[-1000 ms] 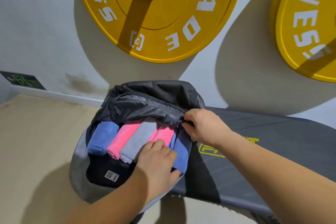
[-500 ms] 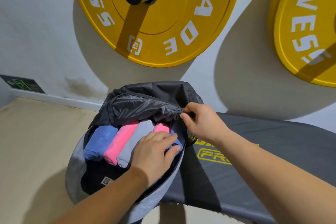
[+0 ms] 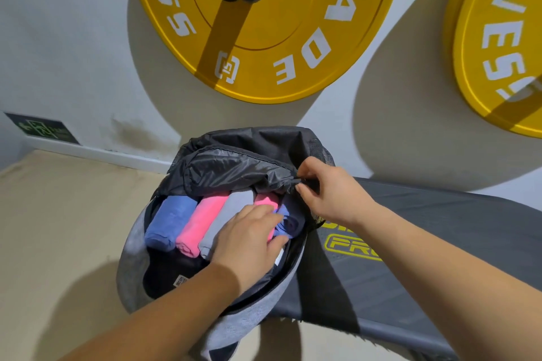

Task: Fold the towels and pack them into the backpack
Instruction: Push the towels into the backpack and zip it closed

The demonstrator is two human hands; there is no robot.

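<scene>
I note the backpack (image 3: 246, 319) holds five rolled towels (image 3: 205, 221); left hand (image 3: 249, 239) lies flat on them, fingers together; right hand (image 3: 328, 193) fingers pinch its black lining (image 3: 234, 167).

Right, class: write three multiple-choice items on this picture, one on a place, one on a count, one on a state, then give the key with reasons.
1. Where does the backpack rest?
A. on the bench's end
B. hung on the wall
C. on a shelf

2. How many pink towels show inside?
A. none
B. two
C. five

3. What is the right hand doing?
A. hanging free
B. pinching the black flap
C. lifting a plate

Key: 1 A, it overhangs the grey bench. 2 B, one pink towel lies left of the grey towel, another pink one right of it. 3 B, its fingers grip the black flap while the left hand presses the rolls.
</scene>
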